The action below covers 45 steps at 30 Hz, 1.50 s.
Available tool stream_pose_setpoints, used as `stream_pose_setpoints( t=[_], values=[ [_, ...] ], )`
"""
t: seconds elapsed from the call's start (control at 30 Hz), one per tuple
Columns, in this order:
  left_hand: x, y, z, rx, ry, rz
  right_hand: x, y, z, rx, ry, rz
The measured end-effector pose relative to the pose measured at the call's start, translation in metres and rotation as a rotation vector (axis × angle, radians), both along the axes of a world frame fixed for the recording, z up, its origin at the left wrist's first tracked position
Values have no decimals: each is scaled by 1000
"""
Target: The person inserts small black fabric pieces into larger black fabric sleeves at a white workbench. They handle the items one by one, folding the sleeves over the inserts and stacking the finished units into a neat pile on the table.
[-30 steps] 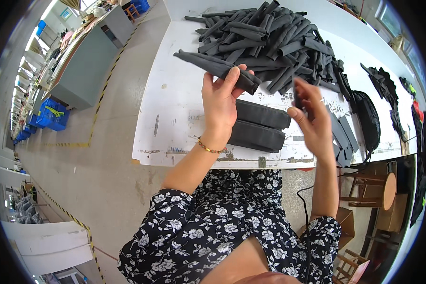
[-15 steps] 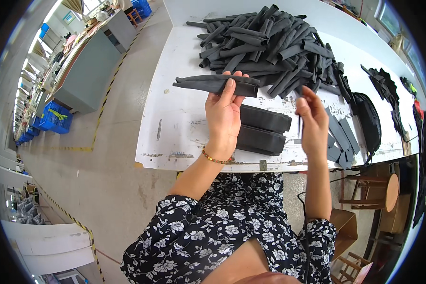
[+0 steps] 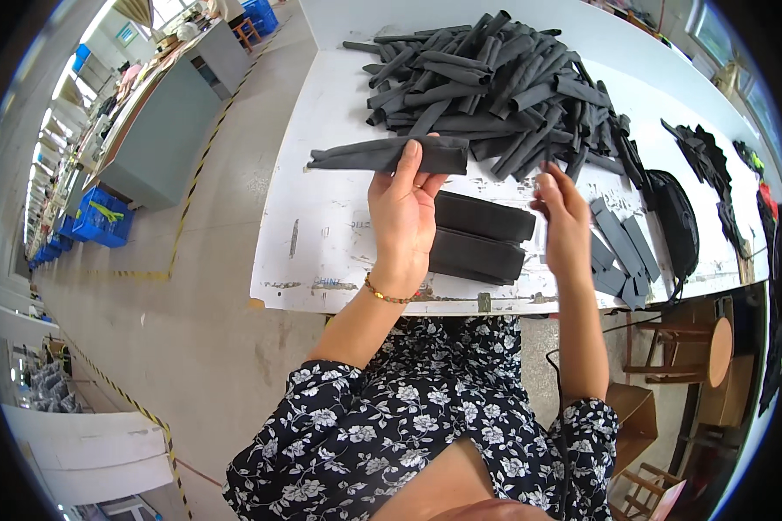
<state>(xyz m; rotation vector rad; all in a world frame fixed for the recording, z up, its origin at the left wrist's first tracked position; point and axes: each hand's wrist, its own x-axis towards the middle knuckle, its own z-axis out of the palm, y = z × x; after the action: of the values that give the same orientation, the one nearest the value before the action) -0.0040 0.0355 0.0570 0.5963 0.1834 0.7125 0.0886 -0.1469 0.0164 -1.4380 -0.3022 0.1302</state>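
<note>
While your left hand (image 3: 401,208) pinches the long dark-grey fabric strip (image 3: 382,156) flat above the white bench (image 3: 321,234), your right hand (image 3: 563,213) hovers apart, its grip unclear.

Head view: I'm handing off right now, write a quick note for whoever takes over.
Left hand: holds a long dark fabric strip lifted over the white table, fingers pinching its right end.
Right hand: raised beside it; whether it holds anything small cannot be told.
Things: a big pile of rolled strips at the back of the table; two dark stacked blocks just in front of the hands; flat cut pieces to the right, next to a black bag.
Done: cannot tell which pieces are finished.
Left: the held strip is not yet set down; the pile looks large.
</note>
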Motion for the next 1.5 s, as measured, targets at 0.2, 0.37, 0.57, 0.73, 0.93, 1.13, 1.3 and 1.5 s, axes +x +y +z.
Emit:
stream_pose_setpoints(
  t=[0.2,0.37,0.57,0.73,0.93,1.13,1.3,1.5],
  values=[
    [7,36,-17,-117,7,-190,-30,-17,52,-464,-762,15],
    [12,45,-19,-154,51,-280,-38,-15,72,-575,-1009,-1],
    [11,44,-22,-100,83,-309,-38,-2,78,-554,-1073,78],
    [8,36,-17,-23,135,-338,-33,3,83,-575,-1106,71],
    [5,30,-16,4,141,-346,-34,4,83,-654,-1174,3],
    [4,30,-14,8,131,-362,-40,3,87,-760,-1305,-62],
    [-2,19,-7,69,135,-321,-41,5,85,-759,-1364,-109],
    [-4,23,-1,80,99,-389,-41,2,86,-719,-1458,-144]
  ],
)
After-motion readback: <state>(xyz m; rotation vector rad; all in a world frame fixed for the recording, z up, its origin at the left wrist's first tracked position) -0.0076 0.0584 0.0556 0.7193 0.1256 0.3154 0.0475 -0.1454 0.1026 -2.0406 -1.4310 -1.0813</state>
